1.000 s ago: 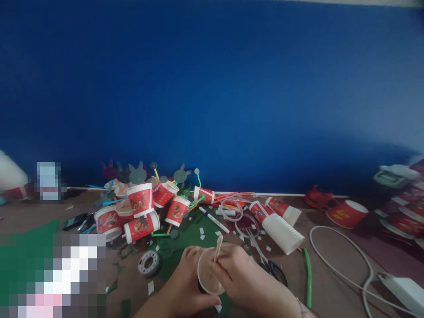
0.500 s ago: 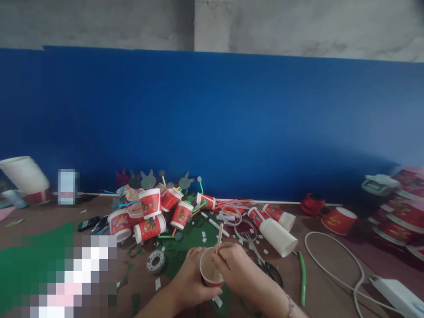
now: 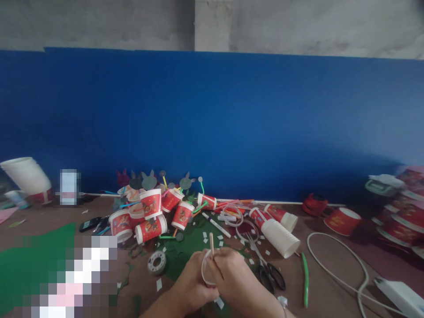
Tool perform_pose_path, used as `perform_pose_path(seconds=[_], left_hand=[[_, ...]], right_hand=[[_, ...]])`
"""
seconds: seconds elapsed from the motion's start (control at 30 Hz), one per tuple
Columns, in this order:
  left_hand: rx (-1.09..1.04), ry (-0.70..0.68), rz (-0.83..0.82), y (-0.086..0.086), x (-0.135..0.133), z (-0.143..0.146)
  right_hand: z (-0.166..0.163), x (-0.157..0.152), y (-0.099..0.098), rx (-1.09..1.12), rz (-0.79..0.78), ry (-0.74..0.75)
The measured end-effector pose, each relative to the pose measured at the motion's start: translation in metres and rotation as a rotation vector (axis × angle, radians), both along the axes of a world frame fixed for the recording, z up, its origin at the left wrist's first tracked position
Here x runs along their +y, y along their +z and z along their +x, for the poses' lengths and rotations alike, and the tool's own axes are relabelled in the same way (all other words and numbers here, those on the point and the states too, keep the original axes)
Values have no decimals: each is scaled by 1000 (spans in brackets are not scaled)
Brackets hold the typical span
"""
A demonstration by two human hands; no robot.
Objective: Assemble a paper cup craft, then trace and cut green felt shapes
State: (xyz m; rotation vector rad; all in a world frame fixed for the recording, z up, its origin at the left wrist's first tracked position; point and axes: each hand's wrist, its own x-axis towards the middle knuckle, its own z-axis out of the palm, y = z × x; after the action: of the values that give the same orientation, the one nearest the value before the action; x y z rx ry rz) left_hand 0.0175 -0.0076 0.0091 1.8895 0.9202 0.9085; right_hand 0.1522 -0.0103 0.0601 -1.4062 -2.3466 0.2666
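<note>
My left hand (image 3: 189, 285) is wrapped round a paper cup (image 3: 207, 271), whose pale inside and white rim show between my hands. Closed at the cup's right side, my right hand (image 3: 233, 270) grips a thin light-brown stick (image 3: 212, 244) that points up and away above the rim. Its lower end is hidden by my fingers. Just beyond lie a white marker (image 3: 217, 224) and scattered white paper bits. Scissors (image 3: 270, 276) with black handles rest to the right of my right hand, and a tape roll (image 3: 157, 263) lies left of my left hand.
Red paper cups (image 3: 151, 229) with straws and rabbit-shaped cutouts are heaped at the back left. Stacked cups (image 3: 280, 238) lie to the right, near a green straw (image 3: 305, 280). A white cable (image 3: 341, 247) loops toward a power strip (image 3: 397, 296). Green sheet (image 3: 39, 251) lies left.
My right hand has drawn in against the cup, covering more of its opening. The stick has shifted left and sits lower and more upright. The cup appears more tilted.
</note>
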Motion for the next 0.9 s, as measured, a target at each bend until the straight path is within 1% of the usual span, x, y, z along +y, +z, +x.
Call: perform_pose_path(seconds=[0.1, 0.27, 0.4, 0.57, 0.63, 0.67, 0.73, 0.83, 0.9], left_hand=[[11, 14, -2, 0, 1, -3], [37, -19, 14, -1, 4, -7], [-20, -45, -10, -4, 6, -6], [-58, 22, 39, -11, 6, -8], [-126, 52, 43, -13, 7, -9], [-175, 66, 19, -14, 7, -9], [-282, 111, -96, -14, 9, -9], [-519, 187, -370, -10, 13, -10], [-723, 175, -548, -6, 15, -11]], right_hand=[[2, 0, 0, 8, 2, -23], [3, -5, 8, 40, -33, 70], [4, -7, 15, 47, -19, 87], [10, -5, 21, 147, 45, 110], [13, -6, 26, 229, 66, 127], [15, -7, 28, 279, 71, 130], [18, -11, 33, 411, 114, 119], [23, -16, 37, 625, 278, 85], [25, -18, 35, 701, 377, 102]])
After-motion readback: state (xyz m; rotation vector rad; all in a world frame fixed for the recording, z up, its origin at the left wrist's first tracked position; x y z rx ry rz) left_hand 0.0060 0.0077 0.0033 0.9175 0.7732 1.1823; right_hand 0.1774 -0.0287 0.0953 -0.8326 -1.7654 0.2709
